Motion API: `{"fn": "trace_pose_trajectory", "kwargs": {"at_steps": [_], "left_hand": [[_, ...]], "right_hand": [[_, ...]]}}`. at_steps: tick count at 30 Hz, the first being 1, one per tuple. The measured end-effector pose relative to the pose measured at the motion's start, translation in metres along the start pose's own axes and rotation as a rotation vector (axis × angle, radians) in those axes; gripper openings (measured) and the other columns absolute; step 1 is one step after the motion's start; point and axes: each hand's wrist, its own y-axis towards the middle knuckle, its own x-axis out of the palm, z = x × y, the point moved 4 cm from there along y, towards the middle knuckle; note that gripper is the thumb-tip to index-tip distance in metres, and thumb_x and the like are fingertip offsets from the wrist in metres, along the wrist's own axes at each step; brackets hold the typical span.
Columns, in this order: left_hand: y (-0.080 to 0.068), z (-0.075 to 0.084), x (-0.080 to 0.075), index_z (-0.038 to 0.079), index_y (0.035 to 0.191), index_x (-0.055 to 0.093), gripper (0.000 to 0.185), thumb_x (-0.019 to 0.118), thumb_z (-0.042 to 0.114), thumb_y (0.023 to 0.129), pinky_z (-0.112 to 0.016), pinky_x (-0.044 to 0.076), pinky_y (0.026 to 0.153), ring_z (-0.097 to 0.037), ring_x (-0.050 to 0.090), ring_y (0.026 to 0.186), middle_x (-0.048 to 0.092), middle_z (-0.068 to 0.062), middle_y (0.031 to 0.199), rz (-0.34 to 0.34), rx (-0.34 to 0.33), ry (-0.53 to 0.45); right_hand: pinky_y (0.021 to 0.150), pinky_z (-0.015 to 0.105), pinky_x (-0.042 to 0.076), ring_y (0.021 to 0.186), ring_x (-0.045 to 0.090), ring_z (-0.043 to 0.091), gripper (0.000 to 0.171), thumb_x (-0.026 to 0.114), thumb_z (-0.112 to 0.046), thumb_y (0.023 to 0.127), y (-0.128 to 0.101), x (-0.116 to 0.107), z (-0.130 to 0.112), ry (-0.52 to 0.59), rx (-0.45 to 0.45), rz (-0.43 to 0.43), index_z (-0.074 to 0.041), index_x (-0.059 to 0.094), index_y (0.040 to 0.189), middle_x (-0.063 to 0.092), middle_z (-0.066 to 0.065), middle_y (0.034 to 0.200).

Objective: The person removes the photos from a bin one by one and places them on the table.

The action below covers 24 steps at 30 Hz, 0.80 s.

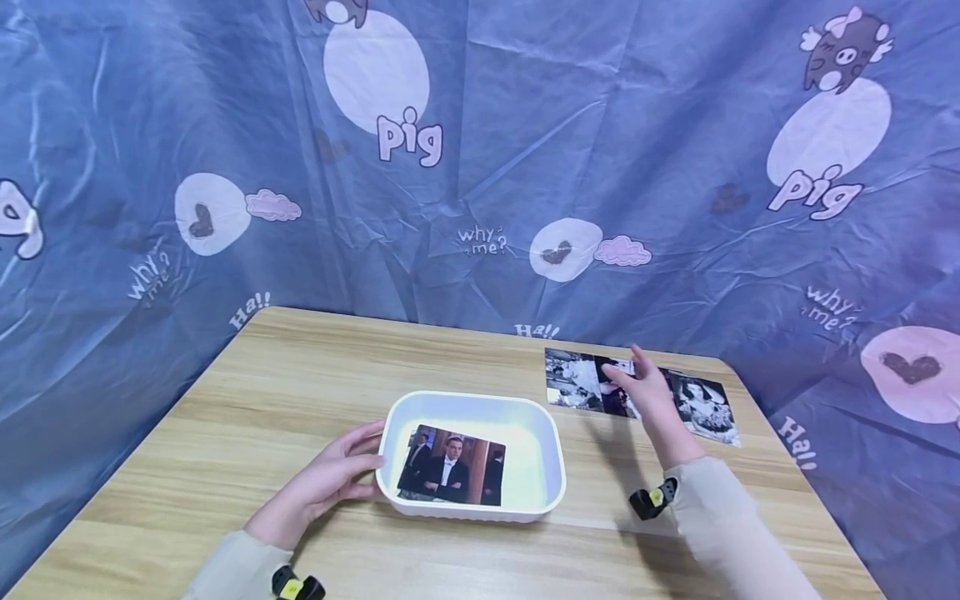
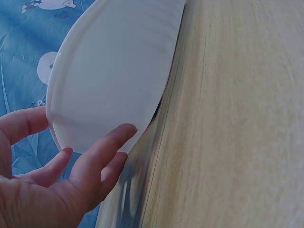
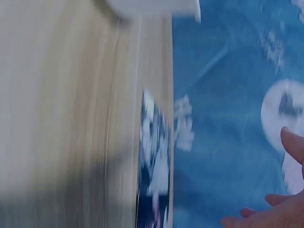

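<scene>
My left hand (image 1: 337, 473) rests against the left end of a white plastic box (image 1: 557, 467), with a fingertip at its rim. In the left wrist view the fingers lie spread and fairly straight along the box wall (image 2: 109, 71). Inside the box lies a colour photo (image 1: 453, 467) of a person in a dark suit, over another print that is mostly hidden. My right hand (image 1: 647, 390) hovers with spread fingers over a row of photos at the back right, holding nothing. Beneath it lies a dark photo (image 1: 617, 402), partly covered by the hand.
A black-and-white photo (image 1: 572, 382) lies left of the dark one, and another black-and-white photo (image 1: 705, 408) lies at the row's right end. All rest on the wooden table (image 1: 315, 375). A blue patterned curtain (image 1: 480, 167) hangs right behind the table's far edge.
</scene>
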Motion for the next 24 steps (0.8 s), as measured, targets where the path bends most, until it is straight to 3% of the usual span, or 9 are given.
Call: {"fn": "trace_pose_trajectory", "kwargs": {"at_steps": [10,16,20,24], "left_hand": [[0.003,0.003,-0.005,-0.003,0.152,0.013,0.077,0.058,0.008,0.090,-0.044,0.059,0.088,-0.034,0.055,0.122,0.016,-0.033,0.155,-0.006,-0.006,-0.006],[0.003,0.004,-0.006,-0.003,0.152,0.012,0.077,0.058,0.008,0.090,-0.043,0.059,0.088,-0.033,0.055,0.121,0.016,-0.033,0.154,-0.004,-0.003,0.001],[0.003,0.004,-0.006,-0.003,0.152,0.013,0.076,0.057,0.008,0.091,-0.042,0.060,0.087,-0.032,0.056,0.120,0.016,-0.033,0.154,-0.001,-0.004,0.004],[0.004,0.004,-0.005,-0.002,0.152,0.013,0.077,0.058,0.009,0.091,-0.042,0.059,0.087,-0.031,0.056,0.120,0.016,-0.033,0.155,-0.006,-0.010,0.005]], "right_hand": [[0.120,0.052,0.023,0.145,0.021,0.039,0.082,0.068,-0.024,0.090,-0.029,0.072,-0.027,-0.037,-0.174,-0.214,-0.008,0.020,0.154,0.021,0.021,0.159],[0.119,0.051,0.026,0.142,0.028,0.041,0.079,0.072,-0.017,0.085,-0.048,0.113,-0.030,0.004,-0.275,-0.338,-0.001,0.029,0.149,0.029,0.022,0.155],[0.117,0.050,0.031,0.138,0.035,0.040,0.070,0.074,-0.015,0.083,-0.059,0.133,-0.028,-0.013,-0.330,-0.340,-0.002,0.041,0.144,0.039,0.021,0.150],[0.112,0.052,0.038,0.131,0.044,0.040,0.061,0.075,-0.011,0.081,-0.075,0.145,-0.031,-0.087,-0.469,-0.342,0.000,0.051,0.136,0.050,0.022,0.140]]}}
